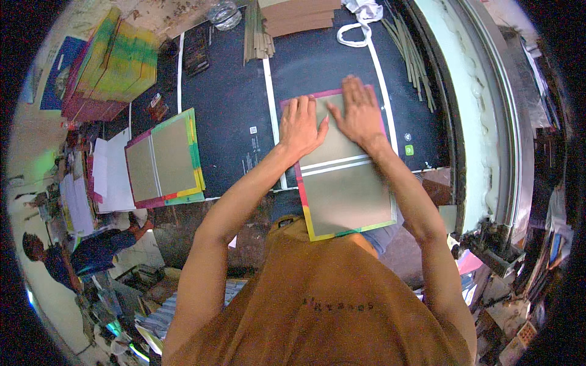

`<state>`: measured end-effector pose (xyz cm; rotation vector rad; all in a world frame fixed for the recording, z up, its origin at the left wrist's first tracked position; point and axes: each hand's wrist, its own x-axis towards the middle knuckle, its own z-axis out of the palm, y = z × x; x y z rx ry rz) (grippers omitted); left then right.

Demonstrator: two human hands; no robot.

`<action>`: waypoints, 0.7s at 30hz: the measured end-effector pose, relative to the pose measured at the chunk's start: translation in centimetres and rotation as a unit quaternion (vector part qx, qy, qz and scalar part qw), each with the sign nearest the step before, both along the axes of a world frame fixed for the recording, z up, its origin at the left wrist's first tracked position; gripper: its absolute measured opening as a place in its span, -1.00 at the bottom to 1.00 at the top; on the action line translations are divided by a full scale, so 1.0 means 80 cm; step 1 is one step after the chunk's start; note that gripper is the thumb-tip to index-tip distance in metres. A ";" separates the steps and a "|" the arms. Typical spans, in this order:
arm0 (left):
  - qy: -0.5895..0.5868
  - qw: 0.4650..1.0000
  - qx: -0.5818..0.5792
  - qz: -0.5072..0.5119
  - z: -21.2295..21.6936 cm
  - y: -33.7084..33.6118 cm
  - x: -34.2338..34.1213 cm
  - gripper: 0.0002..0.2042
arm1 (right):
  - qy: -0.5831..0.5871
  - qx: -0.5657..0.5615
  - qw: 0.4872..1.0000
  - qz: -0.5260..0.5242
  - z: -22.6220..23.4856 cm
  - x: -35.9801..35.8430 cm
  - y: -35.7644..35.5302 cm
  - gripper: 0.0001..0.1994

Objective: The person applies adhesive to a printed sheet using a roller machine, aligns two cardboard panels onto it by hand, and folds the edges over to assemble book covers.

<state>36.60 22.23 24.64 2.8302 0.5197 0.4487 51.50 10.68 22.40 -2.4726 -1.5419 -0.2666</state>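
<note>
Head view: Two bare hands, left and right, press palm down, fingers extended and grasping nothing, on one gray-boarded cover, its near end overhanging the black table. The right fingertips blur. Left of it lie more covers, their overlapping edges hard to count. Two bundles of strips flank a board stack, cut off above, and one white cloth. A metal rail borders the right.
</note>
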 end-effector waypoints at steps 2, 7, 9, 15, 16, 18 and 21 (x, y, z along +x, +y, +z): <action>-0.021 1.000 -0.008 -0.007 -0.004 0.004 -0.005 -0.45 | 0.028 0.014 0.998 0.057 0.002 -0.014 0.014 -0.35; 0.001 1.000 -0.002 -0.007 0.013 0.011 0.004 -0.58 | 0.025 0.030 0.999 -0.006 0.020 0.015 -0.023 -0.41; 0.100 0.992 -0.070 -0.008 0.035 0.050 0.030 -0.60 | 0.011 0.039 0.999 -0.030 0.014 0.017 -0.025 -0.44; -0.139 0.986 -0.048 0.080 0.033 0.147 0.118 -0.45 | -0.001 0.090 0.995 -0.039 0.021 0.015 -0.021 -0.60; -0.168 0.983 0.018 0.065 0.001 0.128 0.111 -0.42 | -0.002 0.099 0.994 -0.046 0.021 0.013 -0.023 -0.62; -0.118 0.992 0.053 0.011 -0.027 0.102 0.107 -0.36 | 0.017 0.121 0.992 -0.040 0.027 0.019 -0.029 -0.63; -0.129 0.988 0.073 0.045 -0.036 0.100 0.108 -0.47 | 0.145 0.119 0.977 -0.097 0.050 0.004 -0.066 -0.63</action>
